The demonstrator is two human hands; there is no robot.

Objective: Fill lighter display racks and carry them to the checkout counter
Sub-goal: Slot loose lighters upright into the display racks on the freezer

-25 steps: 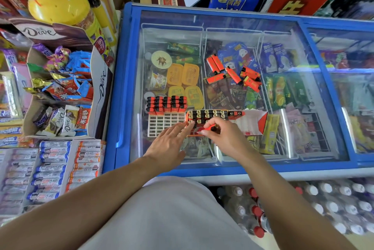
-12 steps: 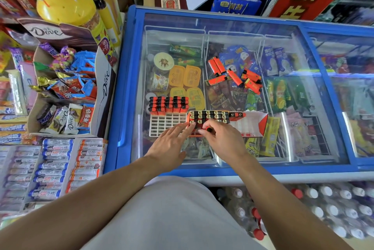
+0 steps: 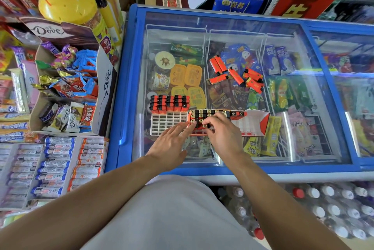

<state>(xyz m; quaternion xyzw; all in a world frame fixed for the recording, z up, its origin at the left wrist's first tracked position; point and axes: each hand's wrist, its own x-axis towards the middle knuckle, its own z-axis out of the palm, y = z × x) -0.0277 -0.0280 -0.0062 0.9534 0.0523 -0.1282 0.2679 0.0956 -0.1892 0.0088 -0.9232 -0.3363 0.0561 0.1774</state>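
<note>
Hands (image 3: 202,134) on glass freezer lid (image 3: 232,26), seemingly.

- I have one view only, head-worn, looking forward and steeply down over the freezer lid (image 3: 232,26) from its near edge.
- It sits close: both forearms enter from the bottom, and the freezer's right end runs out of view.
</note>
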